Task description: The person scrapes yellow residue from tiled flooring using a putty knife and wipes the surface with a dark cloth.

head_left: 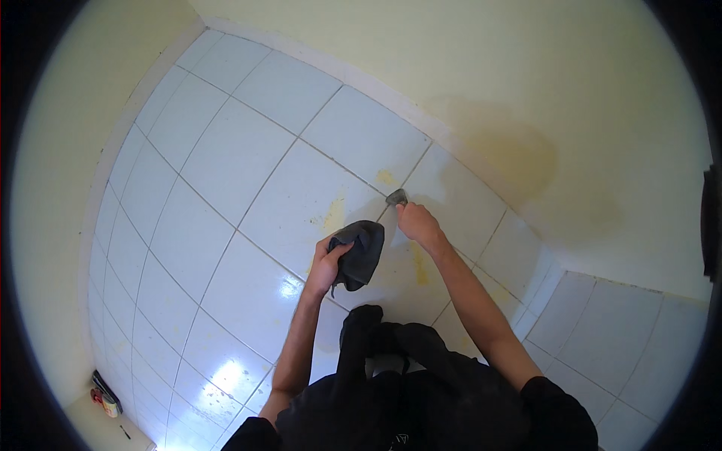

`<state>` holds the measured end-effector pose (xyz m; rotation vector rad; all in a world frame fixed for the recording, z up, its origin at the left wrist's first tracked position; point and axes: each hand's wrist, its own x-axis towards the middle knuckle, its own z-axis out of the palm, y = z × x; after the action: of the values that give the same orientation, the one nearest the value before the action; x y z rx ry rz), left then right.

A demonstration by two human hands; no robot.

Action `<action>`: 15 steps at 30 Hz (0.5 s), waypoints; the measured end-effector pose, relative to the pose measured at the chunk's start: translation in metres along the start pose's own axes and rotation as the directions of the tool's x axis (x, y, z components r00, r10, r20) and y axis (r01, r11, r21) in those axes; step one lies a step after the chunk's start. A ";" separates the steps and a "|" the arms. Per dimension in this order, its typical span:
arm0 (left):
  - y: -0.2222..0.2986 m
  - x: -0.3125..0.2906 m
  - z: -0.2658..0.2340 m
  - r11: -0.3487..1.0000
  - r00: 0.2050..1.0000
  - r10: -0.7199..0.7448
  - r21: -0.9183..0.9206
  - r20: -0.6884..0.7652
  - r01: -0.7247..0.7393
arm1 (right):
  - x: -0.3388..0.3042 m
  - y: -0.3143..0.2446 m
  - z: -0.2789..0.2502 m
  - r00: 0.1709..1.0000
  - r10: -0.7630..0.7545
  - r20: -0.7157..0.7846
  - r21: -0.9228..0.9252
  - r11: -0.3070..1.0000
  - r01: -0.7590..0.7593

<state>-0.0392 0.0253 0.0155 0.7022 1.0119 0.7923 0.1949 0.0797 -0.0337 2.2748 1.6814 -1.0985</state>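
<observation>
My left hand [325, 266] is closed around a bunched dark grey cloth [359, 254], held above the white tiles. Ahead and to the right, my right hand [419, 224] grips a small scraper with a wide metal blade [396, 197]. The blade is at a grout line where tiles meet; whether it touches the surface I cannot tell. Its handle is mostly hidden in my fist. Just beyond the blade is a yellow stain [386, 177]. Another yellow patch [333, 214] lies beyond the cloth, and a yellow streak [420, 264] runs beside my right forearm.
White tiled floor [248, 165] spreads around me, bordered by cream walls [481, 68]. At the right, a ledge edge [543, 289] separates another tiled area [602, 319]. Several small items, including a black object [106, 388], sit at the lower left.
</observation>
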 end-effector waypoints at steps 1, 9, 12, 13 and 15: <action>0.003 -0.001 0.003 1.000 1.000 0.019 -0.002 -0.007 -0.019 | -0.001 -0.005 -0.004 1.000 -0.001 0.009 -0.021 1.000 0.001; -0.006 -0.027 0.015 0.999 0.999 0.041 0.033 -0.033 -0.040 | -0.006 -0.001 -0.003 0.997 -0.058 -0.049 -0.045 0.997 0.056; -0.012 -0.035 0.016 0.998 0.999 0.032 0.050 -0.034 -0.030 | 0.004 0.008 0.001 0.995 -0.072 -0.074 -0.030 0.997 0.070; -0.015 -0.037 0.014 0.999 0.999 0.020 0.047 -0.034 -0.018 | 0.005 0.008 0.003 0.991 -0.082 -0.104 -0.010 0.997 0.082; -0.019 -0.041 0.013 0.999 0.999 0.002 0.049 -0.035 0.000 | 0.006 0.012 0.003 0.994 -0.083 -0.066 -0.015 0.997 0.082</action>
<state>-0.0352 -0.0209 0.0231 0.7328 1.0660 0.7853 0.2046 0.0779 -0.0434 2.2776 1.8165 -1.0358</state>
